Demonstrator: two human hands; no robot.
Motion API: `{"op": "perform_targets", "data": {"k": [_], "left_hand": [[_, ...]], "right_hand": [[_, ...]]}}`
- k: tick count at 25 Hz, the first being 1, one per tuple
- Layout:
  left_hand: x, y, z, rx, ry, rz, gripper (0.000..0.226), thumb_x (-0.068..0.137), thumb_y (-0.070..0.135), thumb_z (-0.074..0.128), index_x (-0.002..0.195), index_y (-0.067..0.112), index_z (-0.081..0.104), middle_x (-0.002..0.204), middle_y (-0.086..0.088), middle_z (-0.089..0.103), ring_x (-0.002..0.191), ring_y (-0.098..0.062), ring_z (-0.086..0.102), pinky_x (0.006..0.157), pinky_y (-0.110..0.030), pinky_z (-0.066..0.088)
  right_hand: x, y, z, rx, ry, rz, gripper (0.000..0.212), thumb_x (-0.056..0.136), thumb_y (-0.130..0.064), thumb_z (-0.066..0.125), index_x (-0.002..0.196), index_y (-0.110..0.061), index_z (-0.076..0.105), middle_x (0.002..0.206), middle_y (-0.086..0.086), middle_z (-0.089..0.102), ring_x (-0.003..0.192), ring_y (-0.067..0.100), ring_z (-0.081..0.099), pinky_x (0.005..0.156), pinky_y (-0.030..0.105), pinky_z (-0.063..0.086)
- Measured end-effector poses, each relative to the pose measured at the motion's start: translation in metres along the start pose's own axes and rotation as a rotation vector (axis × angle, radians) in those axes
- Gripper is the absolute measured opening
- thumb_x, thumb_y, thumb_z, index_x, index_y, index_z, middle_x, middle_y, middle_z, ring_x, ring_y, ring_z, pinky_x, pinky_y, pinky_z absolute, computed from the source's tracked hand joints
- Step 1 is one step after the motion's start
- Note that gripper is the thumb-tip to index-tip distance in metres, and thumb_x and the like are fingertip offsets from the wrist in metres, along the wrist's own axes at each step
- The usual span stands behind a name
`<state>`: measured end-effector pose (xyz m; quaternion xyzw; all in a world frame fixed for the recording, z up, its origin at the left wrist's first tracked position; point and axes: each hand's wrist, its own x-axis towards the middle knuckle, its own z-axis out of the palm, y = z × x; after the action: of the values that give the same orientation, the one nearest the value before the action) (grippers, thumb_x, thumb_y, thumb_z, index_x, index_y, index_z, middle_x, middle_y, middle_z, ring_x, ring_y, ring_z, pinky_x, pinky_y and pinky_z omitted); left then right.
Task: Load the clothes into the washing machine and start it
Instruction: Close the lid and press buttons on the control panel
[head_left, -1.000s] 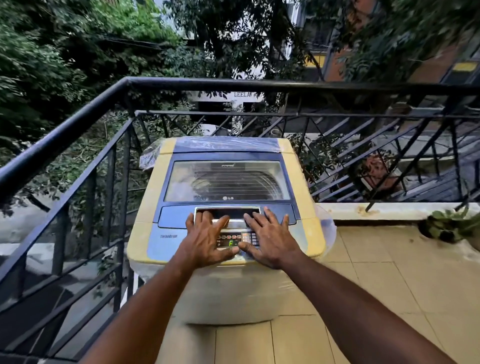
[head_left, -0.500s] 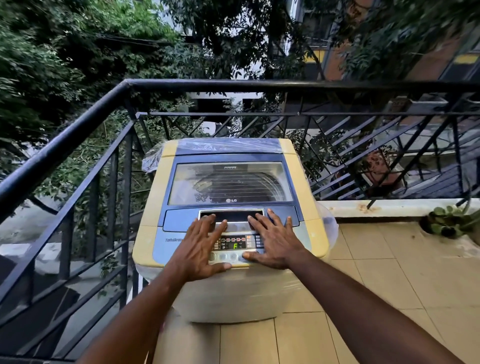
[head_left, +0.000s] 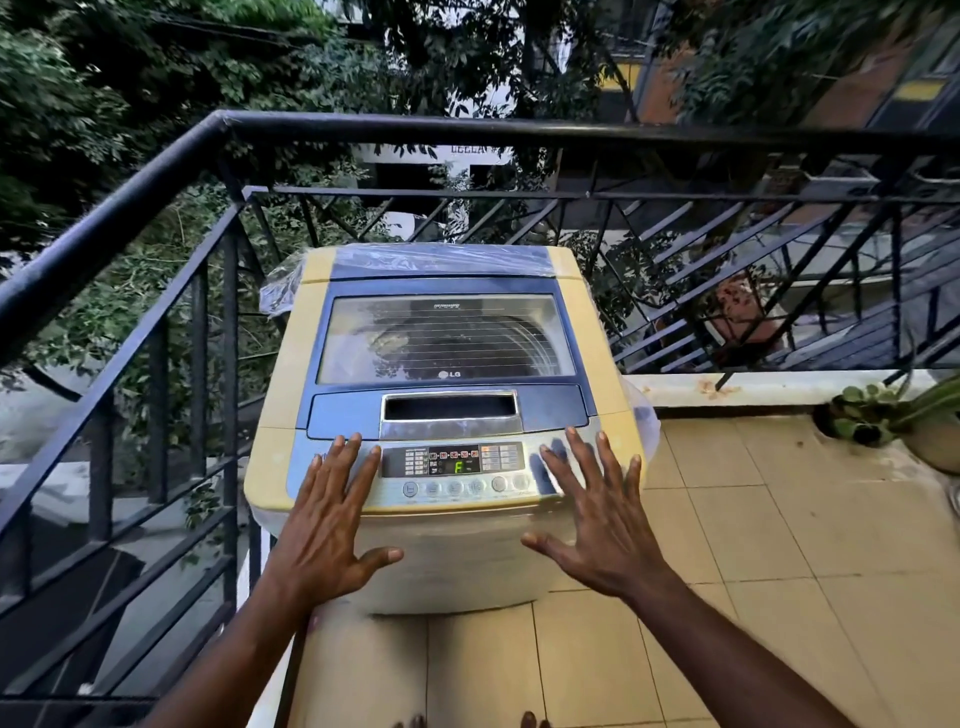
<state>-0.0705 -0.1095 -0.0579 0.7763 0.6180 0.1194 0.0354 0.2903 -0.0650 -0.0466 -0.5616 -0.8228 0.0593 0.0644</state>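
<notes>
Hands spread apart off control panel (head_left: 457, 470), left hand (head_left: 327, 525) and right hand (head_left: 597, 519) splayed, empty

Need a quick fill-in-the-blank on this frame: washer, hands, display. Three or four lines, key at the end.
1. The glass lid of the yellow-and-blue top-loading washing machine is ____.
2. The lit character on the control panel display is ____ in colour.
3. The left hand and right hand, fingers spread, hold ____.
4. The potted plant stands to the machine's ____.

Missing words: closed; green; nothing; right
</notes>
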Motion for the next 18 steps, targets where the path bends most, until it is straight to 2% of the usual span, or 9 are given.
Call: {"op": "perform_targets", "data": {"k": [7, 11, 18], "left_hand": [[-0.027, 0.012, 0.018, -0.02, -0.008, -0.079, 0.113, 0.076, 0.083, 0.049, 0.16, 0.017, 0.012, 0.169, -0.008, 0.002, 0.156, -0.029, 0.002, 0.122, -0.057, 0.018], [-0.035, 0.015, 0.025, -0.044, -0.002, -0.152, 0.1, 0.083, 0.075, 0.047, 0.16, 0.022, 0.01, 0.169, -0.004, -0.001, 0.157, -0.026, 0.0, 0.122, -0.056, 0.015], [-0.036, 0.019, 0.029, -0.06, 0.003, -0.152, 0.09, 0.088, 0.071, 0.04, 0.16, 0.024, 0.011, 0.169, -0.004, 0.0, 0.157, -0.026, -0.001, 0.122, -0.057, 0.014]], "right_hand": [[-0.024, -0.016, 0.015, 0.051, 0.01, 0.015, 0.098, 0.079, -0.095, 0.037, 0.161, -0.049, 0.007, 0.173, -0.003, -0.013, 0.159, 0.033, -0.014, 0.122, 0.069, 0.001], [-0.028, -0.023, 0.019, 0.056, 0.02, 0.027, 0.097, 0.08, -0.094, 0.038, 0.161, -0.049, 0.01, 0.174, -0.001, -0.01, 0.159, 0.035, -0.012, 0.122, 0.07, 0.006], [-0.027, -0.024, 0.025, 0.078, 0.022, 0.04, 0.094, 0.081, -0.092, 0.04, 0.16, -0.051, 0.009, 0.174, -0.003, -0.01, 0.16, 0.034, -0.01, 0.121, 0.07, 0.009]]}}
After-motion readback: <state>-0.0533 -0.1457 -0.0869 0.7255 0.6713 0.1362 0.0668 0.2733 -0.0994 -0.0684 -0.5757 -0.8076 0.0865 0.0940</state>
